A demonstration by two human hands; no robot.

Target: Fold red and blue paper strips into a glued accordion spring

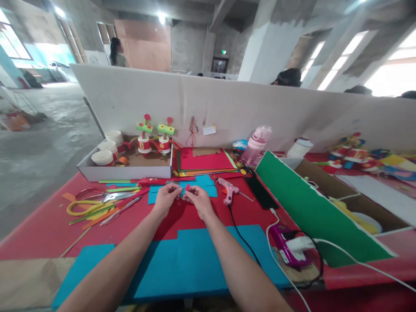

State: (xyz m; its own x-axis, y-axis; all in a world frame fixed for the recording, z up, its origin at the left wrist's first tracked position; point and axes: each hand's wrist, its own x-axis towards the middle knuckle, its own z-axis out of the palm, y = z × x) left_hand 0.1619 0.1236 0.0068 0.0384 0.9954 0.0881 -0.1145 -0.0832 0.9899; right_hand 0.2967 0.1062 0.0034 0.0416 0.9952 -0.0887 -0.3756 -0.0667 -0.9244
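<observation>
My right hand pinches a small red paper piece between thumb and fingertips. Close beside it, my left hand has its fingertips pressed together; whatever they may hold is too small to make out. Beneath both hands lie blue paper strips on the red tabletop. A pink glue gun rests just right of my right hand. To the left of my left hand are scissors with yellow handles, a pen and several narrow coloured paper strips.
A shallow white box holds paper cups and two cup figures with green heads. Stacked coloured paper lies behind my hands. Rightward are a phone, a pink bottle, a purple power strip with cables, and a green-sided box.
</observation>
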